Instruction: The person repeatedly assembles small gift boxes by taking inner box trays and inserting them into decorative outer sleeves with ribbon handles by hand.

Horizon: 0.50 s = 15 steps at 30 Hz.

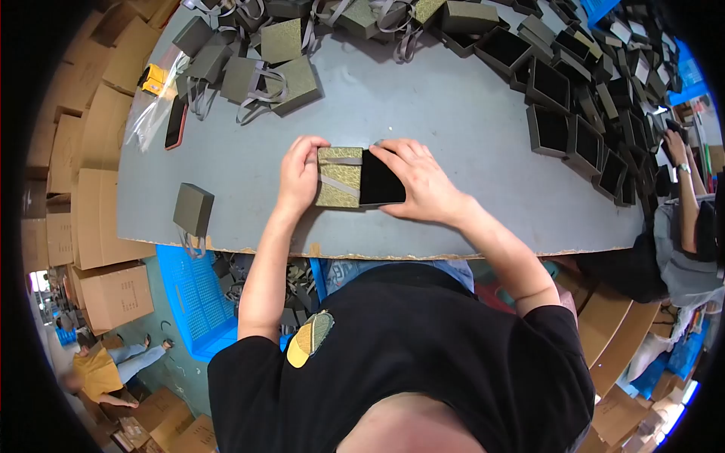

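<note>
In the middle of the grey table, my left hand [300, 172] grips the left side of a gold-patterned box cover [339, 192] with grey ribbon strips across its face. Against the cover's right edge sits a black-lined box tray [381, 181], and my right hand [423, 180] is closed around its right side, thumb at the near edge and fingers at the far edge. Cover and tray meet side by side, possibly one partly inside the other; the overlap is hidden.
Ribboned boxes [293, 84] pile up at the back left, open black-lined trays [547, 84] at the back right. A phone [176, 122] and a single box [194, 209] lie on the left. A blue crate [192, 294] stands below the table edge. A co-worker's arm [683, 181] shows at right.
</note>
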### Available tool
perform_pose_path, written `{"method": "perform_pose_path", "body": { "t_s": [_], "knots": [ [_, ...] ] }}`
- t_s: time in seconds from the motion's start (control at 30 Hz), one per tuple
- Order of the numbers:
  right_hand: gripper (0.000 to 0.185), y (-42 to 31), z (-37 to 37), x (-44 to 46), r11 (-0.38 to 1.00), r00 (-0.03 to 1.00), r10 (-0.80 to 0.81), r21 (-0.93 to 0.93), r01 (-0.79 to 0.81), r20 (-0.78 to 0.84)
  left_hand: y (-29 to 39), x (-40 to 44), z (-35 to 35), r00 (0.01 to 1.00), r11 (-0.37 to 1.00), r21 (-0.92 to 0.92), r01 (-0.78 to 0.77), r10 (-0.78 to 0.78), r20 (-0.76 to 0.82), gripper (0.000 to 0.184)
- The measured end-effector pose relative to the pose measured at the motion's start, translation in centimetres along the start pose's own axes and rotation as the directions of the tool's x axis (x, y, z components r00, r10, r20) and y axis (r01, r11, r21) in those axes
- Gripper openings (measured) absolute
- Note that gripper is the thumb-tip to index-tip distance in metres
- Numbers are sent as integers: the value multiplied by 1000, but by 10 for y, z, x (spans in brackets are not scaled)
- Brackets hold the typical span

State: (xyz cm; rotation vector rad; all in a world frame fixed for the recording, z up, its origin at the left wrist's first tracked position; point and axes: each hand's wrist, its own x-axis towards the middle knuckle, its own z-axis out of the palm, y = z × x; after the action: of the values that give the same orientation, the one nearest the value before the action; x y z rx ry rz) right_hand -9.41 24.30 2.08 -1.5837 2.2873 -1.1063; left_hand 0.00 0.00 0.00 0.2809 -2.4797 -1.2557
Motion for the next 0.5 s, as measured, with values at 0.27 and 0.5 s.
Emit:
{"method": "perform_pose_path", "body": {
  "t_s": [0.27, 0.5],
  "knots": [
    [68, -5, 42, 6, 810, 884, 290, 586, -23, -367, 24, -27, 15, 997, 990, 123, -67, 71, -29, 41],
    [70, -14, 50, -2, 949, 928, 260, 251, -193, -267, 45, -39, -11, 964, 918, 325, -225, 162, 211, 95]
  ]
}}
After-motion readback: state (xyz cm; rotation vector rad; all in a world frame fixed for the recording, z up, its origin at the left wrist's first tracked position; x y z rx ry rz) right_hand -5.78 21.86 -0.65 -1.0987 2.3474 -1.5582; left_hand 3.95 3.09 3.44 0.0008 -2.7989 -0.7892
